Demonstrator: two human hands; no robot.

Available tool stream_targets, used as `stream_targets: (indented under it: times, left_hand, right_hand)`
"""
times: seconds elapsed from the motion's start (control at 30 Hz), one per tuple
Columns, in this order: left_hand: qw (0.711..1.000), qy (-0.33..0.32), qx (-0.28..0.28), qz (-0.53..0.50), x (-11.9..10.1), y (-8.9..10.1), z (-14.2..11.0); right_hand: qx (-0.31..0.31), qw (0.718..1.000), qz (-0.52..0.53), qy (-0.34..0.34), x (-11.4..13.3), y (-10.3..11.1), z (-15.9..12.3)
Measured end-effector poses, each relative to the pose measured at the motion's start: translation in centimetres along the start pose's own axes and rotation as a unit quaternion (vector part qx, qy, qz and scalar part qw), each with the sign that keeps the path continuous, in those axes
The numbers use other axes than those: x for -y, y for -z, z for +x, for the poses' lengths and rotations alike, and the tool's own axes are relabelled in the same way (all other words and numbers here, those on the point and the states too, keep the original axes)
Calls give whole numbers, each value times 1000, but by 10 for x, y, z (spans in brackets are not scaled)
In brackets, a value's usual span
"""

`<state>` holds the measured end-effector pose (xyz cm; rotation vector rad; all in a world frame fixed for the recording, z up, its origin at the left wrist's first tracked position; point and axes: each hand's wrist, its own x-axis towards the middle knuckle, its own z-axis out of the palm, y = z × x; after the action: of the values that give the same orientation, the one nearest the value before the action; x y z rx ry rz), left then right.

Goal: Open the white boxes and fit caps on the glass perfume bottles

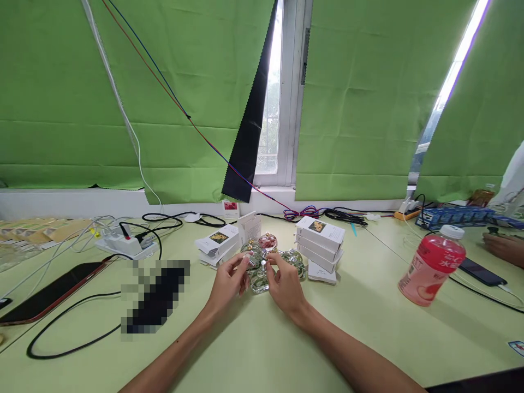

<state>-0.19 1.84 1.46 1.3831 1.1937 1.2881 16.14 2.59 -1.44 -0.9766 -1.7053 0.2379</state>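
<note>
My left hand (228, 281) and my right hand (284, 286) meet at the middle of the pale green table (262, 338). Both pinch a small clear glass perfume bottle (259, 277) with a silver top that stands between them. Several more glass bottles (268, 243), one with a pink cap, crowd right behind it. White cartons flank the bottles: a low stack at the left (218, 243), a taller stack at the right (320, 243). One opened carton (250, 225) stands upright behind.
A pink drink bottle (432, 266) stands at the right. A phone (49, 295), black cables and a white power strip (125, 244) lie at the left. Another person's hand (504, 246) rests at the far right beside a dark phone (480, 271). Green curtains hang behind.
</note>
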Motion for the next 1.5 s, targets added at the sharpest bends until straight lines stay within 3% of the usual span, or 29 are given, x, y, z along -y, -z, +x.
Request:
stream_targets:
  times: [0.17,0.37,0.6,0.9,1.27,1.5]
  left_hand:
    - [989,29,8,-144,-7,1,1]
    - [991,35,-7,-132,-11,-1,1]
    - [974,66,-12,-216,-11,-2,1]
    - [998,-34,-13,-51,-6,-6,-4]
    - [994,-103,13,12,-2,-9,-7]
    - [981,-154,29,118,-2,-8,-11]
  right_hand:
    - [15,1000,4,-6,-3,-1,0]
    - [31,999,32,-6,-1,-1,0]
    - [43,998,46,-7,0,-1,0]
    - [57,997,60,5,-1,-2,1]
    - [55,997,46,23,3,1,3]
    - [61,996,64,11,1,0,1]
